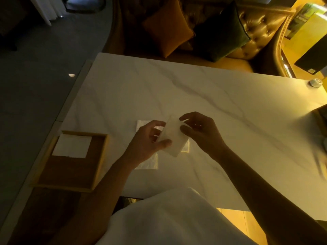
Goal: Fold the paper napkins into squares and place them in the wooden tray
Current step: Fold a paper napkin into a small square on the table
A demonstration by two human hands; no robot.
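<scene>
A folded white paper napkin [174, 138] is held just above the marble table [177, 89], between both hands. My left hand [147, 143] pinches its near left edge with thumb and fingers. My right hand [198, 130] pinches its far right edge. Beneath them an unfolded napkin [147, 161] lies flat on the table, mostly hidden by my hands. The wooden tray [70, 174] sits at the table's left near corner. One folded white napkin [72, 145] lies in the tray's far half.
A small round object [315, 82] stands at the table's far right edge. A tufted sofa with an orange cushion [168, 27] and a dark green cushion [221, 30] runs behind the table. A dark object [321, 112] pokes in at the right edge.
</scene>
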